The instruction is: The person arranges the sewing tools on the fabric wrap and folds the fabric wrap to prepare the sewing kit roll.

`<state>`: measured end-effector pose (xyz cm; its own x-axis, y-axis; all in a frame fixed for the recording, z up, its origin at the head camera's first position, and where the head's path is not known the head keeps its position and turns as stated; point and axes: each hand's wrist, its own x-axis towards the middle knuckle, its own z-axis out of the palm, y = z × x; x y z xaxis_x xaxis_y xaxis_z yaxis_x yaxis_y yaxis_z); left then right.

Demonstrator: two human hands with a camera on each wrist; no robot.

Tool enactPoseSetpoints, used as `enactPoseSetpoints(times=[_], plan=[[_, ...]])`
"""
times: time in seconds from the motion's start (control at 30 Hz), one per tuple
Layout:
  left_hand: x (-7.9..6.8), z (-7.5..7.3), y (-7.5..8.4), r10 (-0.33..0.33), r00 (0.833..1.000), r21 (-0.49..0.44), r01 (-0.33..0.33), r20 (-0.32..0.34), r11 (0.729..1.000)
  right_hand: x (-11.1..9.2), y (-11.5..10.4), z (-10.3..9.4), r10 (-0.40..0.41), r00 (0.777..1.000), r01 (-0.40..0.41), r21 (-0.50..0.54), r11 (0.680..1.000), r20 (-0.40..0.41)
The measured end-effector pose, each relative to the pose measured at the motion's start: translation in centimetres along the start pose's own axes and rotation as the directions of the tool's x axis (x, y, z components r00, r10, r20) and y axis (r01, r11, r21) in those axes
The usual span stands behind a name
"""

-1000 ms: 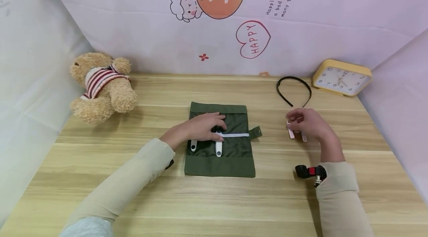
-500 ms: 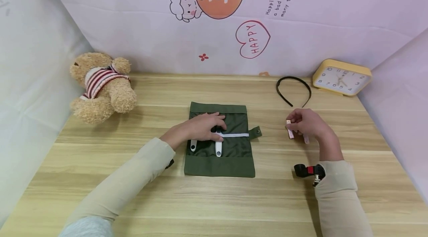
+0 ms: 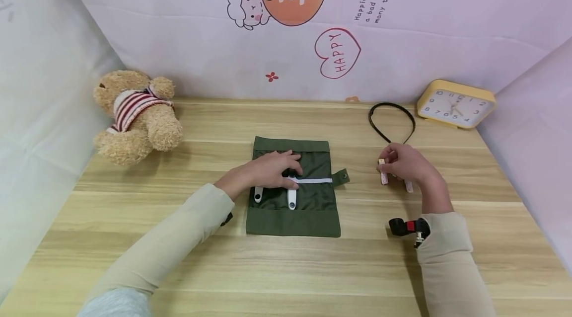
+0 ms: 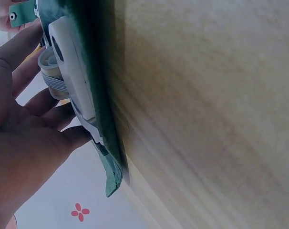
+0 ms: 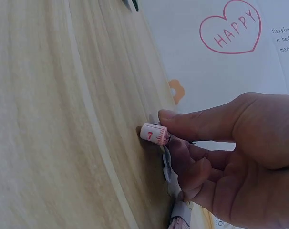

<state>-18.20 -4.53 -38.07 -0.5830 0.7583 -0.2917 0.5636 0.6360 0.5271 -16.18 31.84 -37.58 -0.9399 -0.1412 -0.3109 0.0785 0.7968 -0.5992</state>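
Note:
A dark green fabric tool roll (image 3: 292, 222) lies unfolded mid-table. My left hand (image 3: 272, 170) rests over it, its fingers loosely extended around a white-handled tool (image 3: 292, 200) under the elastic strap (image 3: 315, 181). Another white handle (image 3: 258, 194) shows beside it. In the left wrist view, a small beige cylinder (image 4: 53, 74) sits near the fingers. On the right, my right hand (image 3: 406, 160) pinches a pinkish-white measuring tape (image 5: 152, 133) with a red 7 and tick marks, between thumb and fingertip. A similar pink-and-white piece (image 3: 408, 186) shows below that hand, partly hidden.
Behind the right hand lies a black headband (image 3: 377, 129). A yellow clock (image 3: 456, 104) stands at the back right, and a teddy bear (image 3: 138, 116) lies at the back left. The snap tab (image 3: 341, 177) extends right from the roll.
My right hand has shifted slightly left and away from me, carrying the pinched measuring tape. The left hand stays where it was on the tool roll.

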Motion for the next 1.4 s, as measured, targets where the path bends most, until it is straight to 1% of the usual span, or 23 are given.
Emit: enactPoseSetpoints(times=[0.1, 0.2, 0.37, 0.57, 0.63, 0.73, 0.83, 0.9, 1.0, 1.27, 1.4], plan=[[0.0, 0.0, 0.0, 0.010, 1.000, -0.011, -0.010, 0.006, 1.000, 0.0, -0.2, 0.1, -0.006, 1.000, 0.007, 0.017, 1.000, -0.013], [0.0, 0.0, 0.0, 0.022, 1.000, -0.023, -0.021, 0.010, 1.000, 0.0, -0.4, 0.1, -0.029, 0.999, 0.031, 0.077, 0.997, -0.027], [0.0, 0.0, 0.0, 0.031, 0.999, -0.034, -0.031, 0.009, 0.999, 0.3, -1.1, 0.2, -0.086, 0.994, 0.098, 0.181, 0.979, -0.072], [0.0, 0.0, 0.0, 0.040, 0.999, -0.037, -0.040, 0.005, 0.999, 0.6, -2.6, 0.5, -0.116, 0.983, 0.148, 0.242, 0.959, -0.140], [0.0, 0.0, 0.0, 0.044, 0.999, -0.034, -0.044, 0.004, 0.998, 0.7, -3.4, 0.8, -0.122, 0.980, 0.162, 0.283, 0.945, -0.155], [0.1, 0.0, 0.0, 0.047, 0.999, -0.030, -0.046, 0.002, 0.998, 1.0, -4.4, 1.2, -0.147, 0.973, 0.203, 0.357, 0.912, -0.176], [0.1, 0.0, 0.1, 0.050, 0.999, -0.034, -0.049, 0.001, 0.998, 1.4, -5.2, 1.6, -0.179, 0.965, 0.244, 0.410, 0.879, -0.191], [0.1, 0.0, 0.2, 0.049, 0.999, -0.036, -0.048, 0.004, 0.998, 1.7, -5.7, 1.8, -0.198, 0.960, 0.266, 0.425, 0.865, -0.196], [0.1, 0.1, 0.2, 0.048, 0.999, -0.039, -0.047, 0.005, 0.998, 2.2, -6.3, 2.3, -0.214, 0.956, 0.282, 0.439, 0.853, -0.199], [0.1, 0.1, 0.2, 0.043, 0.999, -0.052, -0.043, 0.008, 0.998, 3.1, -7.8, 3.4, -0.217, 0.962, 0.272, 0.478, 0.835, -0.168], [0.2, 0.1, 0.2, 0.039, 0.999, -0.054, -0.039, 0.009, 0.998, 3.6, -8.3, 4.1, -0.227, 0.962, 0.272, 0.483, 0.832, -0.150]])
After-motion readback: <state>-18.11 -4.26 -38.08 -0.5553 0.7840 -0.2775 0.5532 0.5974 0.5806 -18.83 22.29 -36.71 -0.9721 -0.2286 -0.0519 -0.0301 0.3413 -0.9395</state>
